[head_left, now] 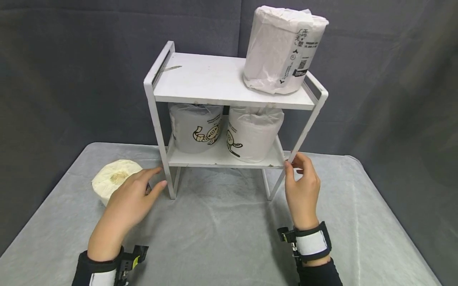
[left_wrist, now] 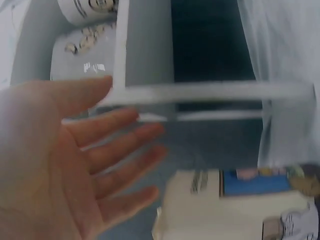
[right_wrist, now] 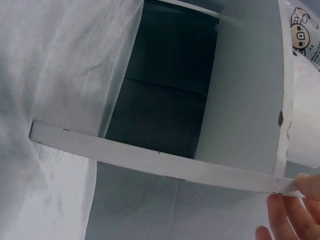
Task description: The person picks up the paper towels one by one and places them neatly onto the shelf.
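A white two-tier shelf rack [head_left: 214,82] stands upright on the cloth-covered table. My right hand [head_left: 303,186] pinches its right front leg at the lower shelf's corner; in the right wrist view the thumb [right_wrist: 309,186] lies on one side of that leg, the fingers below. Beside the left front leg is my left hand [head_left: 134,194], its fingers extended and spread. The left wrist view has the left thumb [left_wrist: 82,95] right at the leg, with nothing gripped. Behind this hand sits a cream-wrapped paper roll [head_left: 116,176], partly hidden by it.
On the upper shelf, at the right, a white wrapped paper roll [head_left: 282,51] with printed text leans slightly. Two wrapped rolls with cartoon prints, a left one [head_left: 195,129] and a right one [head_left: 254,135], sit on the lower shelf. A dark grey curtain [head_left: 89,79] hangs behind.
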Demonstrator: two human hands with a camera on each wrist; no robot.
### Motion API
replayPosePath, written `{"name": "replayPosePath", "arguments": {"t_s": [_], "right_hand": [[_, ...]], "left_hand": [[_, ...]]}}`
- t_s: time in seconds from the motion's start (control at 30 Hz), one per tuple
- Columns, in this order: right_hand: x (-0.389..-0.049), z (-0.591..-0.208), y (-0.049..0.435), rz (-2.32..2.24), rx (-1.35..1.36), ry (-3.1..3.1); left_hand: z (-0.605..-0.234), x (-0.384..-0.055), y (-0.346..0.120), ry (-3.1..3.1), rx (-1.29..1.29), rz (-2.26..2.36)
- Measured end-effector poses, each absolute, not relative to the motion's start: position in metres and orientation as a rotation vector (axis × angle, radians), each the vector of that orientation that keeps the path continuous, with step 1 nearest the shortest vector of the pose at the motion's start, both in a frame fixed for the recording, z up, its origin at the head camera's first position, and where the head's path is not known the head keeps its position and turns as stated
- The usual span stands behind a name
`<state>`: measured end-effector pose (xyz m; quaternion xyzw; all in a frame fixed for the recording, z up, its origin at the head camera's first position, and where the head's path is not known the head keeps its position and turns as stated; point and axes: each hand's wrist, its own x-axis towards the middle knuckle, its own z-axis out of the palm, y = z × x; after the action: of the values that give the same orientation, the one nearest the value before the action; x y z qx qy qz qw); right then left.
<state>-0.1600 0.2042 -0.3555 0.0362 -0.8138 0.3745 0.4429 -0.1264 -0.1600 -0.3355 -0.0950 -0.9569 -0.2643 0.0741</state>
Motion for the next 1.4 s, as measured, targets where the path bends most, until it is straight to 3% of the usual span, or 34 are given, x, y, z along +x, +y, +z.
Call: {"name": "replayPosePath", "arguments": {"t_s": [0.8, 1.4], "right_hand": [[-0.162, -0.354, 0.204, 0.890, 0.061, -2.037], [-0.161, -0.357, 0.205, 0.870, 0.052, -2.043]], "left_hand": [[-0.331, -0.120, -0.187, -2.788, -0.133, -0.629], [-0.337, -0.119, -0.203, -3.048, -0.020, -0.606]]}}
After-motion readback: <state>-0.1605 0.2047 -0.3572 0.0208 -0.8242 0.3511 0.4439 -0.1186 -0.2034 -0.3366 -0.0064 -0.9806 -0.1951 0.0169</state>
